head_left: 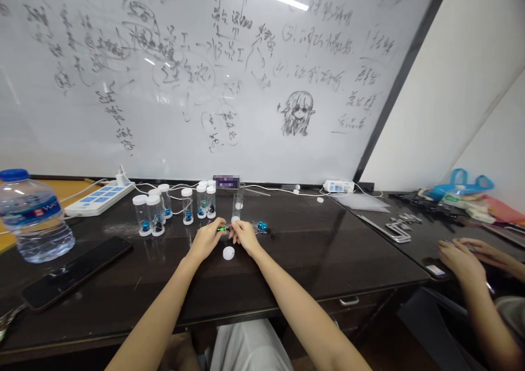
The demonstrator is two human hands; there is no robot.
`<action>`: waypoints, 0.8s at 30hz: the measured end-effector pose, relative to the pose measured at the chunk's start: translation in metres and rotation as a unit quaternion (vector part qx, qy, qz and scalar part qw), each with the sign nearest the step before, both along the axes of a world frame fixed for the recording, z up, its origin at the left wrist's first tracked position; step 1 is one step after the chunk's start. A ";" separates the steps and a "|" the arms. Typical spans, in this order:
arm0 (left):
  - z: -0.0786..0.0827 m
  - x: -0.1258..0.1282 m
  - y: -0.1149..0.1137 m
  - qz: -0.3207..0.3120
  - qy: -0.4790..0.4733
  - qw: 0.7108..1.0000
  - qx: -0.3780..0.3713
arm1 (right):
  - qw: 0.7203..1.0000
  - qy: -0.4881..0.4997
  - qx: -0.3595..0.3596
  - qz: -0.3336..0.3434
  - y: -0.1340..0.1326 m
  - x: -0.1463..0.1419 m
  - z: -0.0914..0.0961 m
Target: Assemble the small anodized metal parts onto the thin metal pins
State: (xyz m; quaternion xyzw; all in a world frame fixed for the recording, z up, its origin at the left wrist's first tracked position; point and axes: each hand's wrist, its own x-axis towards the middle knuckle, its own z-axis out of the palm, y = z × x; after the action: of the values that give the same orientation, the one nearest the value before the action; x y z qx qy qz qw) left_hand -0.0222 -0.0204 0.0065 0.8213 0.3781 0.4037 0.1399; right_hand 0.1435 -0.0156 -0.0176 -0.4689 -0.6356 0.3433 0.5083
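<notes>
Both my hands meet at the middle of the dark desk (311,261). My left hand (208,236) and my right hand (243,234) are closed in a pinch on a small green part (222,229) held between them. A white cap (228,253) lies just in front of my hands. An open clear vial (237,207) stands right behind them. Small blue parts (262,226) and a black one lie to the right of my right hand. Several capped clear vials (156,213) holding small blue and dark parts stand to the left rear.
A water bottle (30,215) and a black phone (76,271) lie at the left. A white power strip (100,196) and cables run along the whiteboard (205,75). Another person's hands (463,256) rest at the right, near metal parts (400,229).
</notes>
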 end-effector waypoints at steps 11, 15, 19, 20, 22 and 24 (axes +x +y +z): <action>-0.005 0.000 0.005 0.002 -0.004 1.000 -0.004 | 1.000 0.004 -0.010 0.002 -0.002 -0.001 0.002; -0.006 -0.002 0.006 0.004 -0.002 1.000 -0.003 | 1.000 0.005 -0.011 0.004 -0.003 -0.001 0.003; -0.006 -0.002 0.006 0.010 0.000 1.000 -0.005 | 1.000 0.010 -0.009 0.012 -0.005 -0.002 0.006; -0.006 -0.003 0.006 0.011 0.000 1.000 -0.005 | 1.000 0.012 -0.006 0.012 -0.006 -0.002 0.007; -0.004 -0.002 0.005 0.013 0.001 1.000 -0.006 | 1.000 0.018 0.004 0.006 -0.008 -0.002 0.009; -0.003 -0.002 0.004 0.014 0.002 1.000 -0.007 | 0.999 0.027 0.018 -0.006 -0.009 -0.002 0.011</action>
State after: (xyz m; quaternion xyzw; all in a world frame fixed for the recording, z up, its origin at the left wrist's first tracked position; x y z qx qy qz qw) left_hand -0.0241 -0.0166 0.0035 0.8157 0.3924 0.4017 0.1393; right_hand 0.1416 -0.0246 -0.0063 -0.4542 -0.6250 0.3406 0.5358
